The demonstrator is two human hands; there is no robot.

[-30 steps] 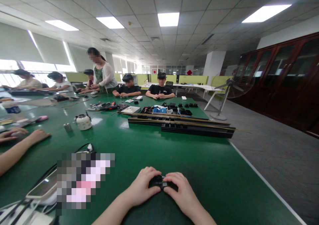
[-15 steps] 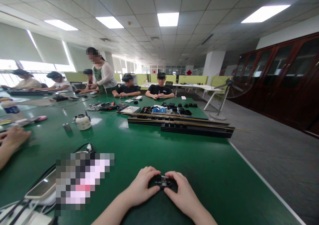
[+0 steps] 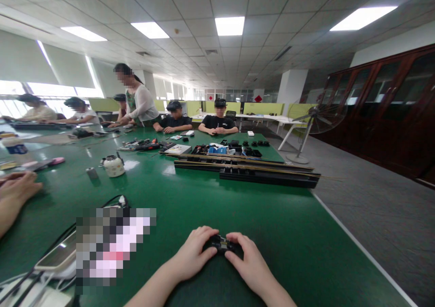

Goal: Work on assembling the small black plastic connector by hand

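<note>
Near the front of the green table (image 3: 176,211), a small black part (image 3: 223,244) with a shiny metallic middle lies between my hands. My left hand (image 3: 194,253) is closed on its left end, thumb in front and fingers behind. The right end is gripped the same way by my right hand (image 3: 250,262). My fingers cover both ends, and the exact kind of part is too small to make out.
Long black rails (image 3: 268,176) with thin brass-coloured rods lie across the table ahead. To the left are a phone (image 3: 56,255) with cables, a white jar (image 3: 113,166) and a grey metal cylinder (image 3: 91,173). A co-worker's hand (image 3: 21,187) rests at far left.
My thumbs have shifted slightly up on the black part, and its middle now looks darker and more level. The standing person in the back leans further forward. A co-worker's hands at left moved slightly.
</note>
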